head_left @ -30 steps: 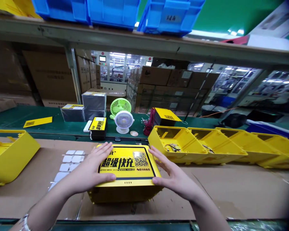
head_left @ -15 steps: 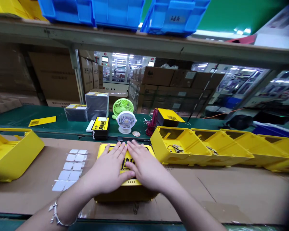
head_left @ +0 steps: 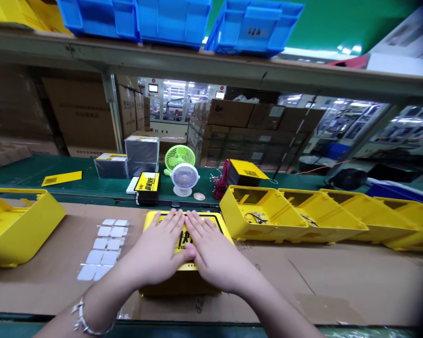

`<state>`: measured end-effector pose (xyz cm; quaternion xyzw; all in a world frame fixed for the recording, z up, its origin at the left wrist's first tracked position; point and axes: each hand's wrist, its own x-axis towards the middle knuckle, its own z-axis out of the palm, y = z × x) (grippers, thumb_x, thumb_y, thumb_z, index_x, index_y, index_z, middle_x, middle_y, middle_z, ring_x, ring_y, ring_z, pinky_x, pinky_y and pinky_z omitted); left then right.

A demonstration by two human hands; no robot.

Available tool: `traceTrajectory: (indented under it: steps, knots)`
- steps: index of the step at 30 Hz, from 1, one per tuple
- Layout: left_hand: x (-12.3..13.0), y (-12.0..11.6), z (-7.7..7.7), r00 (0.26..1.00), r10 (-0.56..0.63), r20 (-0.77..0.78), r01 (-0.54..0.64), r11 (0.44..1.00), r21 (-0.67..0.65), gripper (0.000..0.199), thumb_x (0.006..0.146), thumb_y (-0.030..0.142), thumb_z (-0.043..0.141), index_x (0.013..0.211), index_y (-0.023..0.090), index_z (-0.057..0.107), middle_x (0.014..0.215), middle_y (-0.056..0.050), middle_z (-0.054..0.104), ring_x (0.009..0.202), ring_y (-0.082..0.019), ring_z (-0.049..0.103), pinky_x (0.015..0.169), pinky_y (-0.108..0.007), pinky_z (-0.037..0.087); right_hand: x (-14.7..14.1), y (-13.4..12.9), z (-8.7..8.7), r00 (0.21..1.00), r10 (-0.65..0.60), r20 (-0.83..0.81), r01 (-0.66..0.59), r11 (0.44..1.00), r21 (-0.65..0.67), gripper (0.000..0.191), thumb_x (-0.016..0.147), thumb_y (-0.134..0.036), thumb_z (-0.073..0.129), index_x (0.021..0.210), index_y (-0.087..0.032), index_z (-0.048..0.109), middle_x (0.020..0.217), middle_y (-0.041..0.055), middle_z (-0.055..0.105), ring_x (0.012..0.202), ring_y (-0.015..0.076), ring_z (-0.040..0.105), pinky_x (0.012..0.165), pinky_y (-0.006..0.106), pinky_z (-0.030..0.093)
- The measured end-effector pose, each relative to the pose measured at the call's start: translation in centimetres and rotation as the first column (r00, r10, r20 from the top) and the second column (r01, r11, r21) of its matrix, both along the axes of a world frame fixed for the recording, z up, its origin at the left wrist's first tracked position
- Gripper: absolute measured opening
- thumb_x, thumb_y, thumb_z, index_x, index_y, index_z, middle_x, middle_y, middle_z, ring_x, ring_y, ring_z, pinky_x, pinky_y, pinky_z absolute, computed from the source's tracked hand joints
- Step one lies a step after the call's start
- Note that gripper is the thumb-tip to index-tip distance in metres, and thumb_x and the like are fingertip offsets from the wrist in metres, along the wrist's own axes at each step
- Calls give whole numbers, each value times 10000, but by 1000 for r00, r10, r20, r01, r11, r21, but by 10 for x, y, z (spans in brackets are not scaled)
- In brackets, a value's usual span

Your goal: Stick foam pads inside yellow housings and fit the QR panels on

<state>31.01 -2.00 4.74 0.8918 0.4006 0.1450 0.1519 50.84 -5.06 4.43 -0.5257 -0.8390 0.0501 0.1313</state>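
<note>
A yellow plastic box with black lettering on its top stands on the cardboard-covered bench in front of me. My left hand lies flat on the left half of that top, fingers stretched out and pointing away. Beside it, my right hand rests palm down on the right half, fingers extended. The index fingers and thumbs of both hands meet near the middle, covering part of the lettering. Neither hand grips anything.
Several open yellow housings with wires inside stand to the right; another yellow housing is at left. White adhesive pads lie left of the box. Behind are a white fan, a green fan and a black-and-yellow stack.
Both hands stay on the box top. My right hand has slid slightly toward me, and more of the top's right edge shows.
</note>
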Motion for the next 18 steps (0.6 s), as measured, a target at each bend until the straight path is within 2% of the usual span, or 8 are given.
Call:
traceTrajectory:
  steps: [3, 6, 9, 12, 14, 15, 16, 18]
  knots:
    - [4, 3, 2, 999, -52, 17, 52, 999, -17, 757, 811, 650, 359, 1419, 225, 205, 1485, -66, 176, 1373, -266, 142, 1115, -494, 94, -2, 1, 5, 998, 63, -6, -63, 997, -45, 583, 908, -417, 357, 1421, -183, 207, 1476, 48, 149, 1364, 238, 105, 1120, 476, 137]
    - [-20, 5, 4, 998, -13, 64, 18, 997, -79, 740, 796, 636, 421, 1414, 297, 195, 1494, -23, 167, 1378, -254, 122, 1119, -498, 62, 24, -3, 7, 995, -34, -97, 25, 996, -86, 673, 855, -523, 451, 1418, -240, 215, 1483, 24, 144, 1365, 257, 76, 1118, 489, 114]
    - [-51, -3, -6, 977, 80, 198, -36, 976, -217, 626, 841, 571, 408, 1399, 364, 214, 1508, 47, 119, 1389, -214, 35, 1128, -470, 32, 56, -18, -2, 934, -159, -320, 104, 978, -181, 685, 853, -501, 479, 1424, -287, 167, 1493, -2, 78, 1365, 240, 67, 1115, 472, 113]
    - [-67, -20, -39, 878, 208, 430, -35, 926, -377, 553, 884, 517, 348, 1401, 383, 202, 1515, 87, 21, 1389, -192, 2, 1134, -426, 46, 73, -37, -34, 769, -187, -611, 5, 958, -287, 707, 837, -415, 538, 1424, -302, 161, 1483, 13, 158, 1346, 223, 185, 1087, 441, 228]
    - [-70, -32, -73, 773, 295, 562, 14, 878, -479, 612, 882, 537, 302, 1427, 354, 95, 1518, 66, 30, 1388, -206, 35, 1133, -424, 95, 73, -46, -68, 677, -220, -703, -44, 941, -336, 689, 750, -349, 643, 1367, -256, 350, 1372, 71, 415, 1242, 250, 408, 1000, 424, 383]
    - [-70, -38, -90, 739, 315, 596, 50, 856, -514, 646, 872, 567, 275, 1436, 328, 66, 1519, 45, 63, 1386, -220, 51, 1130, -427, 127, 71, -49, -86, 676, -277, -683, 7, 929, -370, 576, 722, -325, 656, 1266, -226, 493, 1230, 91, 562, 1116, 266, 537, 921, 425, 457]
    - [-69, -43, -105, 726, 333, 602, 70, 835, -546, 698, 849, 603, 288, 1439, 312, 56, 1515, 26, 120, 1383, -236, 71, 1127, -431, 153, 68, -52, -101, 662, -342, -666, 117, 926, -359, 410, 733, -320, 616, 1126, -204, 603, 1051, 93, 661, 974, 274, 620, 836, 427, 507]
    - [-67, -51, -125, 727, 368, 580, 45, 817, -574, 807, 785, 654, 387, 1439, 310, 63, 1497, 9, 206, 1376, -266, 118, 1120, -432, 199, 63, -55, -119, 666, -412, -622, 293, 911, -289, 219, 757, -331, 542, 853, -193, 682, 771, 75, 699, 741, 273, 664, 676, 398, 547]
